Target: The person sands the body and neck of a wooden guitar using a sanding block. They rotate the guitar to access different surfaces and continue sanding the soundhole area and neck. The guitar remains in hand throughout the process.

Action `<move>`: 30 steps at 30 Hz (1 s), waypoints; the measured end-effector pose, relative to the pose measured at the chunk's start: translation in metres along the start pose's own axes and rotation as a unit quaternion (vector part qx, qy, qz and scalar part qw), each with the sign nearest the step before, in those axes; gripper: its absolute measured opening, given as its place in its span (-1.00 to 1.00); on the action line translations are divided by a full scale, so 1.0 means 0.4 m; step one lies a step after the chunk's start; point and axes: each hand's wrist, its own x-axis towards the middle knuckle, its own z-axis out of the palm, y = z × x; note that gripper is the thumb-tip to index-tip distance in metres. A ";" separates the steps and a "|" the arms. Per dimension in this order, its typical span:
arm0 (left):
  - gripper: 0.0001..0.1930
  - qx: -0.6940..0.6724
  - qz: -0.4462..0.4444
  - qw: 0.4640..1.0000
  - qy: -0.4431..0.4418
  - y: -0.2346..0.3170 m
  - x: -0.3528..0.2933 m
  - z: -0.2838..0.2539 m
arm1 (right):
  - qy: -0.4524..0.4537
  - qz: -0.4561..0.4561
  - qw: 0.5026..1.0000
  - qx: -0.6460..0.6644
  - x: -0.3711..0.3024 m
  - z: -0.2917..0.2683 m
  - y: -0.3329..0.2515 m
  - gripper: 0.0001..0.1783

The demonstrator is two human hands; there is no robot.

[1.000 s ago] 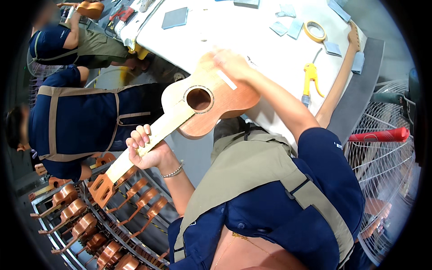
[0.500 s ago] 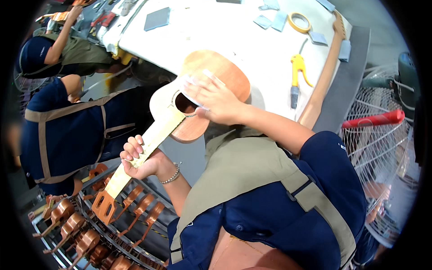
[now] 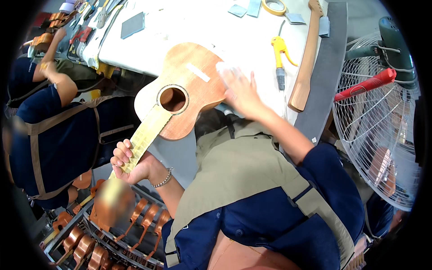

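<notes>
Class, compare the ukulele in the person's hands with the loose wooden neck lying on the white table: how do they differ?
The ukulele is whole, with body and sound hole; the loose neck is a bare part. The ukulele is held, left hand gripping its neck, right hand on its body; the loose neck lies untouched at the table edge. Both are unstrung wood.

Bright, even light floods in from overhead, and the white table [image 3: 180,31] nearly washes out in glare. Shadows stay soft and short under the ukulele [image 3: 180,90]. The right hand [image 3: 238,90] smears with motion blur. Fisheye bending curves the table edge and the fan [image 3: 378,135], and a black vignette rings the frame. A blurred patch sits lower left.
</notes>
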 end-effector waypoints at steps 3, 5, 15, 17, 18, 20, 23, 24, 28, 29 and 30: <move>-0.80 -0.010 -0.007 1.000 -0.011 -0.001 0.009 -0.008 | -0.010 -0.085 0.993 0.081 -0.063 -0.026 -0.076 -0.30; -0.81 -0.014 -0.004 1.000 -0.010 0.001 0.012 -0.009 | -0.044 0.004 0.999 -0.015 -0.022 -0.040 -0.013 -0.31; -0.79 -0.032 -0.012 0.998 -0.046 0.000 0.019 -0.027 | -0.054 -0.028 0.990 0.123 0.125 -0.008 0.036 -0.39; -0.78 -0.005 0.000 1.000 -0.014 -0.002 0.012 -0.008 | 0.001 -0.015 0.997 0.081 0.147 0.022 0.057 -0.42; -0.79 -0.008 0.001 1.000 -0.016 -0.001 0.008 -0.006 | 0.031 -0.008 0.998 0.061 0.163 -0.003 0.025 -0.43; -0.80 -0.005 -0.001 1.000 -0.017 0.000 0.007 0.001 | -0.052 -0.087 0.977 0.190 0.151 -0.056 -0.135 -0.43; -0.82 -0.010 -0.008 0.999 -0.044 0.003 0.013 -0.006 | 0.034 -0.277 0.956 0.089 0.119 -0.053 -0.251 -0.38; -0.82 -0.011 -0.006 0.999 -0.042 0.003 0.015 -0.007 | 0.039 -0.285 0.951 0.115 0.124 -0.053 -0.250 -0.36; -0.81 -0.012 0.004 0.999 -0.051 -0.002 0.016 -0.003 | 0.078 -0.238 0.962 0.113 0.127 -0.058 -0.169 -0.32; -0.81 -0.011 0.005 0.998 -0.054 -0.003 0.017 -0.005 | 0.073 -0.223 0.967 0.102 0.104 -0.074 -0.161 -0.29; -0.80 -0.009 0.006 0.998 -0.058 -0.005 0.016 -0.004 | 0.068 -0.209 0.971 0.092 0.081 -0.081 -0.158 -0.26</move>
